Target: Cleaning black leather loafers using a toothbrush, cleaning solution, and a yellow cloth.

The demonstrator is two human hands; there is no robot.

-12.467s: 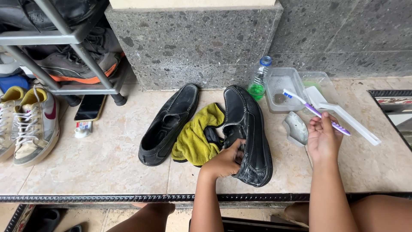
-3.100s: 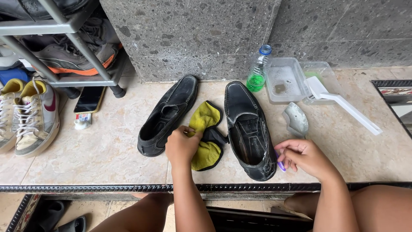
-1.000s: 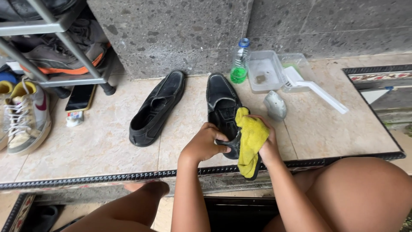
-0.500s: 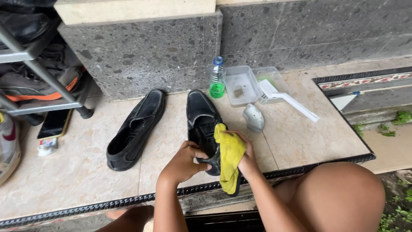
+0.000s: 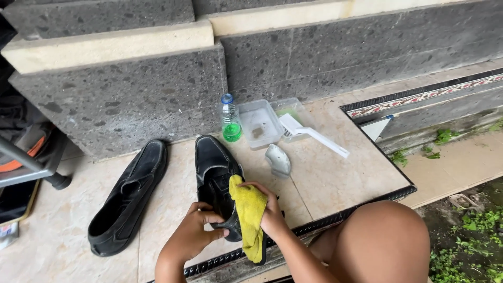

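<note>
Head view: on the tiled ledge (image 5: pixel 335 183), the left hand (image 5: pixel 196 230) grips the black leather shoe (image 5: pixel 215 167) by its heel while the right hand (image 5: pixel 270 212) clasps a yellow cloth (image 5: pixel 249 220) draped against it.

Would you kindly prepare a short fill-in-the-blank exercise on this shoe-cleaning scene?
1. The right hand presses a ____ cloth against the black shoe.
2. The left hand grips that shoe at its ____ end.
3. The small bottle holds ____ liquid.

Missing words: yellow; heel; green
</note>
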